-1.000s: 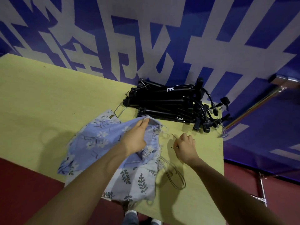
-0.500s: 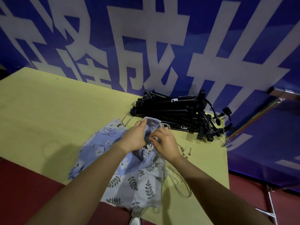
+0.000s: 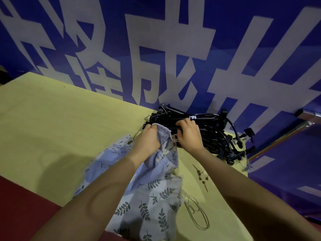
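Fingers (image 3: 149, 127) of my left hand (image 3: 147, 142) are curled tight round the gathered top edge of the printed cloth (image 3: 152, 190), bunching it in the fist. My right hand (image 3: 190, 136) sits just to the right. Its fingers (image 3: 185, 122) are bent over the same edge, where pale frayed threads stick out. They seem to pinch it, though the fingertips are tucked under and I cannot see the contact itself. Only the raised fold of cloth lies between the two hands.

From the fingers the cloth runs back toward me, passes under my left forearm and drapes off the near edge of the table (image 3: 60, 129).

Right behind the fingers lies a black heap (image 3: 213, 131) of bars, clips and cables. It crowds the space: my right hand overlaps it, and the lifted cloth edge hides its near left corner. A bent metal wire (image 3: 138, 133) pokes out just left of my left fingers.

Nearer me and to the right of the fingers, a few small pins (image 3: 202, 176) lie loose on the table. Closer still, loops of thin cord (image 3: 196, 213) lie beside the cloth's right edge.

Beyond the heap hangs a blue banner (image 3: 156, 49) with large white characters. A metal rail (image 3: 278, 141) slants off far to the right of the fingers. Red floor (image 3: 20, 206) shows below the table's near edge.
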The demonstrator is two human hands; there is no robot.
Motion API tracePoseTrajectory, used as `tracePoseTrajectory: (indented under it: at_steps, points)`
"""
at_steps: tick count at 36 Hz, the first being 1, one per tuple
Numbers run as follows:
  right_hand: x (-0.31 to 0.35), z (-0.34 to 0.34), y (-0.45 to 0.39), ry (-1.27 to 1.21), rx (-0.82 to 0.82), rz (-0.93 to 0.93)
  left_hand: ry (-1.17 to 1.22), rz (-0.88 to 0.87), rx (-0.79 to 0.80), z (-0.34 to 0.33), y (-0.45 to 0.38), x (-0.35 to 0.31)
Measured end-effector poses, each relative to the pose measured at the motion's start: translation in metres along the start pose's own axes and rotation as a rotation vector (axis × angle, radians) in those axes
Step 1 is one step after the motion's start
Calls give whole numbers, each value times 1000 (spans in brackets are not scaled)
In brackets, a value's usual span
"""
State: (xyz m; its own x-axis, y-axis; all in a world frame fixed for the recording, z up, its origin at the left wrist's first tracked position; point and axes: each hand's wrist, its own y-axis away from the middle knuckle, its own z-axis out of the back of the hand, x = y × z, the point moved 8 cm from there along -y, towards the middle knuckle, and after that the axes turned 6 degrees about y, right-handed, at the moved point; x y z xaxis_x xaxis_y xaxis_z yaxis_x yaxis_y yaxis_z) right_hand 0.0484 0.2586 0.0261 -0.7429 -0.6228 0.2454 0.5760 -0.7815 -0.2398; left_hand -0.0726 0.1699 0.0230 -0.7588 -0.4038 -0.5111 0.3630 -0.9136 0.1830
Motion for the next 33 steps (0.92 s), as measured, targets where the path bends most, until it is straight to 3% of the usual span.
tracePoseTrajectory:
  at_steps: [13, 21, 33]
  points:
    - [-52, -47, -69, 487, 285, -49, -82, 1, 19, -6, -39, 15]
    - [-46, -60, -83, 557, 335, 37, -104, 1, 23, -9, -51, 13]
    - [-29, 4, -79, 599, 26, 14, -70, -3, 23, 0, -45, 16]
